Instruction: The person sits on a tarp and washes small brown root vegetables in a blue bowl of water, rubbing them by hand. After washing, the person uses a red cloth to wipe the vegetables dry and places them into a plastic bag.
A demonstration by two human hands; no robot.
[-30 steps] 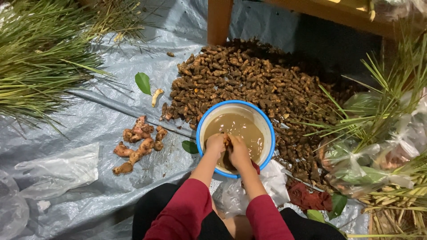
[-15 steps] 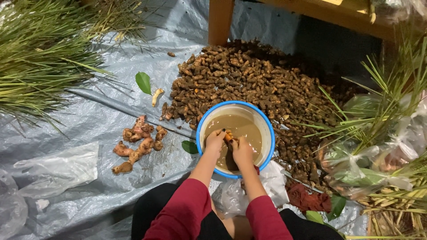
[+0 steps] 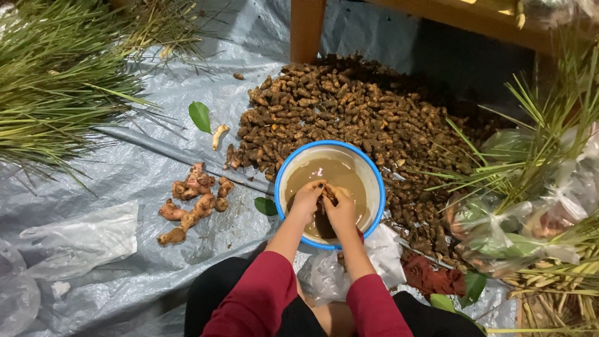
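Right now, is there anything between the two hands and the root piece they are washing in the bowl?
Nothing visible. The left hand and the right hand both touch the root piece directly, above the muddy water in the blue-rimmed bowl. Whether each hand is closed on it is unclear.

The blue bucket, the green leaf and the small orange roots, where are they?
blue bucket (image 3: 279,187), head view, on its left rim.
green leaf (image 3: 200,116), head view, middle of the leaf.
small orange roots (image 3: 194,201), head view, middle of the little pile.

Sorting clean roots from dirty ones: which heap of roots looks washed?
The small heap of roots left of the bowl: pale orange and few, unlike the big dark-brown pile behind the bowl.
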